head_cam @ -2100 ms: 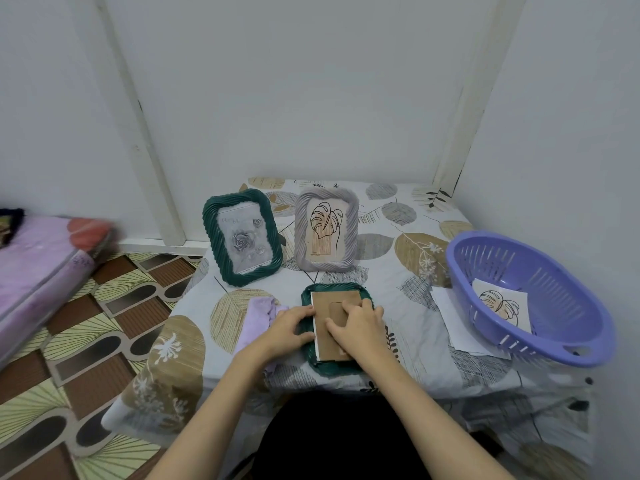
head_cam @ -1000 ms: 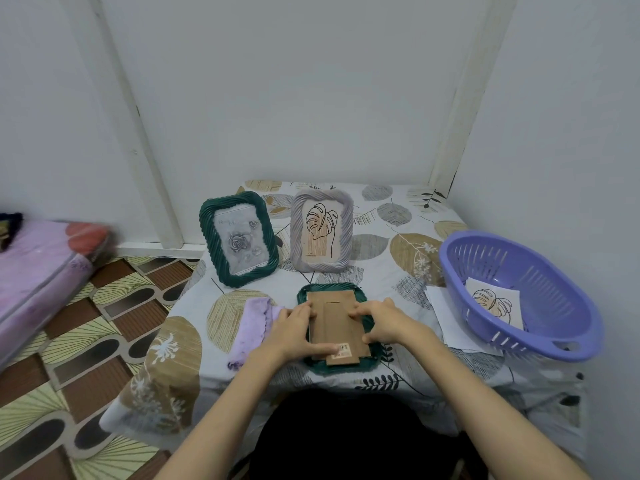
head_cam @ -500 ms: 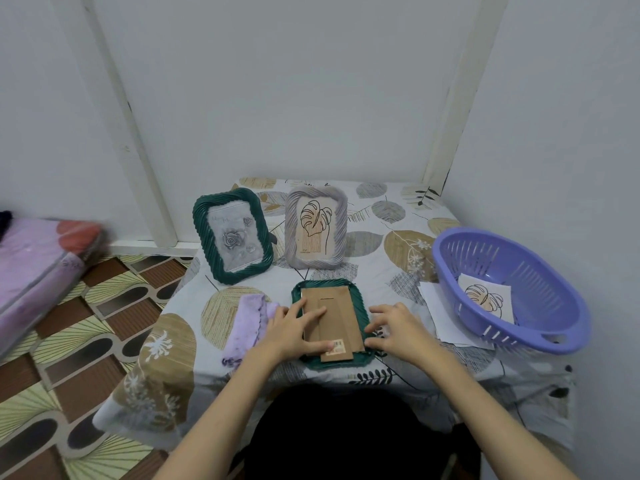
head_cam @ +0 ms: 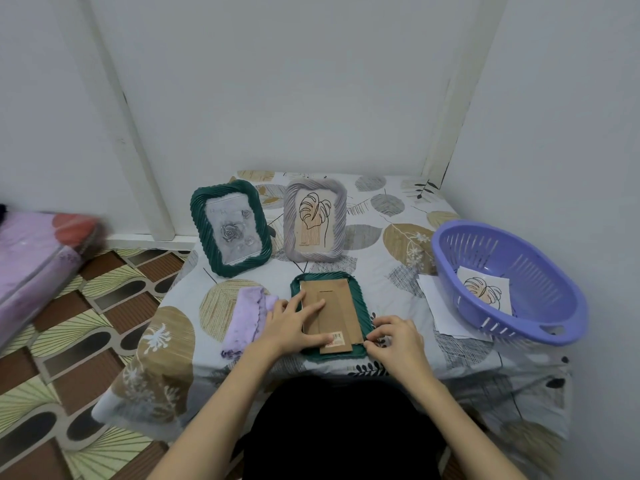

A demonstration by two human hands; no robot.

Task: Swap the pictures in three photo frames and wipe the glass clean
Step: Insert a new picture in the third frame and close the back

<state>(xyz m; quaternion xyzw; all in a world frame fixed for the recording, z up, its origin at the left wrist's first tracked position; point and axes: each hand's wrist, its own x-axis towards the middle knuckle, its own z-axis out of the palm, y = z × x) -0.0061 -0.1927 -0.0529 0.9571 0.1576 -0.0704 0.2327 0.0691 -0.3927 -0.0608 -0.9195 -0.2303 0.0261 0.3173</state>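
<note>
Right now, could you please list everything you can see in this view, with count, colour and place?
Standing photo frames: 2; dark green with a grey rose picture at back left of the table, grey-lilac with a leaf drawing beside it on the right.
Face-down frame: 1, dark green with brown cardboard backing, front centre.
Cloth: 1, lilac, left of the face-down frame.
Basket: 1, purple plastic, right edge of the table.
Leaf picture: 1, white paper, inside the basket.
Paper sheets: white, under the basket; count unclear.
Tablecloth: 1, white with leaf print.
Cushion: 1, pink-purple, far left.
Left hand: flat on the backing.
Right hand: fingers at the frame's front right corner.
</note>
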